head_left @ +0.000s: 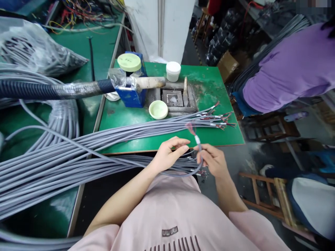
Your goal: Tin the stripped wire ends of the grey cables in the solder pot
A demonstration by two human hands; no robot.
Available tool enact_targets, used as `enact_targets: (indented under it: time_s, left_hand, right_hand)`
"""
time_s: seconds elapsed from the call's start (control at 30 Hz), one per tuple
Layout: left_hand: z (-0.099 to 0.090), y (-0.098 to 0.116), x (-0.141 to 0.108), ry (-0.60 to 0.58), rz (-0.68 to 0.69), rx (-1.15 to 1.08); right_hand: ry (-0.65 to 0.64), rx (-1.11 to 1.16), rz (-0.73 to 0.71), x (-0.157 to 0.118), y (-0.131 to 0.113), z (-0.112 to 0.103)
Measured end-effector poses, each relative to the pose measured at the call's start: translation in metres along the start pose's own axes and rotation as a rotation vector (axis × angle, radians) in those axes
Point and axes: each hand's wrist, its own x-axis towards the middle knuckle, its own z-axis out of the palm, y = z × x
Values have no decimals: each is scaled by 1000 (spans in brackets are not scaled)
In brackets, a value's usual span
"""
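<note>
Pink shirt is filling the bottom of my feed. The right hand is pinching a gray cable just below its white sleeve, while the left hand is curling loosely beside it, fingers half open. More gray cables are lying across the green workbench and running off left, and a person in a purple shirt is leaning at far right.
</note>
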Motion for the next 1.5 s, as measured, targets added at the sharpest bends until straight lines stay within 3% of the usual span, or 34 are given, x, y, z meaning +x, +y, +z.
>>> enact_targets:
  time_s: [0.13, 0.43, 0.6, 0.8, 1.23, 1.4, 1.5]
  left_hand:
    - [4, 3, 1, 8, -130, -330]
    - [-1, 1, 1, 177, -241, -697]
    - [-6, -3, 6, 182, -345, -860]
    - [-8, -4, 9, 55, -368, -935]
    - [-14, -10, 7, 14, -361, -940]
    - [-14, -2, 10, 58, -312, -862]
    - [-8, -1, 9, 117, -234, -779]
  right_hand:
    - [-136, -75, -57, -10, 4, 18]
    - [-136, -155, -104, -8, 3, 23]
    - [-174, -183, -131, -10, 1, 24]
    - [-218, -154, -140, -10, 0, 26]
    - [-248, -161, -123, -7, -4, 28]
    - [-265, -157, -131, -7, -3, 24]
    - [-205, -58, -114, -5, -1, 26]
